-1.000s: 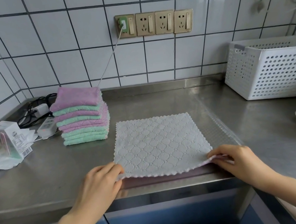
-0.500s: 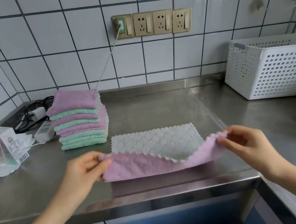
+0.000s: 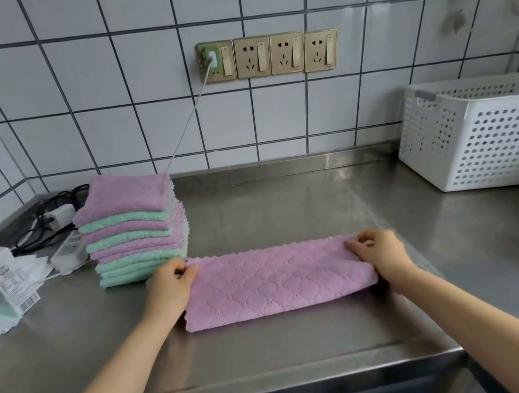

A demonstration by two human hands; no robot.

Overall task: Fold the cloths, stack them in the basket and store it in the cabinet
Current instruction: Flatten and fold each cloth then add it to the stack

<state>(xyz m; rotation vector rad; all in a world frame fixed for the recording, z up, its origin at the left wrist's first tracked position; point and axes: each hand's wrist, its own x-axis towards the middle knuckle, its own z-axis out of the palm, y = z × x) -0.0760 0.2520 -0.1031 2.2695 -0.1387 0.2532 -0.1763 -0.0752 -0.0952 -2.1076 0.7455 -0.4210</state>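
Head view: cloth [image 3: 276,282] now folded double

Pink quilted cloth [image 3: 278,281] folded in half, flat on counter; white perforated basket [image 3: 493,139] far right.

Cloth [image 3: 276,282] mid-frame is pink-purple with a quilted diamond pattern. Stack [image 3: 134,229] at left alternates purple and mint green. White perforated basket [image 3: 494,142] at right, gold-ish outlets [image 3: 269,55] up top.

A kitchen: steel counter [image 3: 308,341], white tiled wall [image 3: 131,80], row of wall sockets [image 3: 269,55].
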